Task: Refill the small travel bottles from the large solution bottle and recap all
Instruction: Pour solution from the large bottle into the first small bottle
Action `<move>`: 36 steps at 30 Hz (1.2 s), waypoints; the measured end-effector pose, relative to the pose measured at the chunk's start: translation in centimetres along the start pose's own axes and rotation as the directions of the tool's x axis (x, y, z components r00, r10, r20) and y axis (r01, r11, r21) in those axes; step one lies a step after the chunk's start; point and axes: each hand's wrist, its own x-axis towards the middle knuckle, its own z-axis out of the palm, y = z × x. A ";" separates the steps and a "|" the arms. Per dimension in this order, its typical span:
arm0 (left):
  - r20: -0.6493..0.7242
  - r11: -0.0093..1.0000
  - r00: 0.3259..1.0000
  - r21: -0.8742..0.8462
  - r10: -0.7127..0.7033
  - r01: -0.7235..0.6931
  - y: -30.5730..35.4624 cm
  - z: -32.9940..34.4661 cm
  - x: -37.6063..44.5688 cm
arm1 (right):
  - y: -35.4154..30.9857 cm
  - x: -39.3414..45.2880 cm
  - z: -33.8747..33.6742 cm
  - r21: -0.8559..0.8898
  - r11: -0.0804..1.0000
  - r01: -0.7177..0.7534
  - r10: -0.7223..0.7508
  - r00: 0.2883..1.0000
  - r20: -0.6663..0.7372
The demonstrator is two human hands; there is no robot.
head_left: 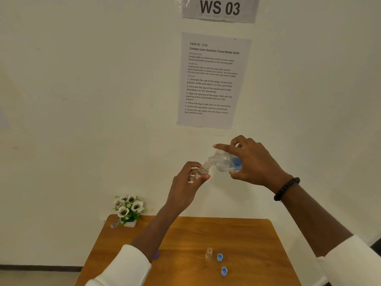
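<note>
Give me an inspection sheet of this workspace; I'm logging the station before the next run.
Surface: wooden table, against the wall.
Job's things: large bottle uncapped, tilted, mouth at the small bottle; another small bottle upright, uncapped; two blue caps loose beside it.
Clutter: flower pot, small packet at far left corner.
Grippers: left hand holds the small bottle; right hand holds the large bottle.
Cables: nothing seen.
Surroundings: instruction sheet, WS 03 sign on the wall.
</note>
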 end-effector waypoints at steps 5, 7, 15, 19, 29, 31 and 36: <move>0.000 1.000 1.000 -0.001 0.004 -0.004 0.0 0.0 -0.1 | 0.0 -0.1 0.0 -0.003 1.000 -0.003 0.003 1.000 -0.002; 0.001 1.000 1.000 0.002 0.003 -0.003 0.0 0.0 -0.1 | -0.1 -0.1 0.0 0.000 1.000 -0.002 0.002 1.000 -0.005; 0.008 1.000 1.000 -0.007 -0.007 0.007 0.4 0.0 -0.2 | -0.1 -0.1 -0.1 0.005 1.000 -0.009 0.009 1.000 -0.003; 0.008 1.000 1.000 -0.010 -0.015 0.015 0.4 0.0 -0.2 | -0.1 -0.1 -0.1 0.005 1.000 -0.009 0.009 1.000 -0.003; 0.012 1.000 1.000 -0.007 -0.025 0.025 0.1 0.1 -0.1 | -0.2 -0.1 -0.1 0.013 1.000 -0.012 0.012 1.000 -0.002; 0.012 1.000 1.000 -0.006 -0.024 0.024 0.1 0.1 -0.1 | -0.2 -0.1 -0.1 0.015 1.000 -0.011 0.012 1.000 -0.002; 0.010 0.999 0.999 -0.009 -0.033 0.033 0.1 0.1 -0.1 | -0.2 -0.1 -0.2 0.001 1.000 -0.008 0.008 1.000 -0.004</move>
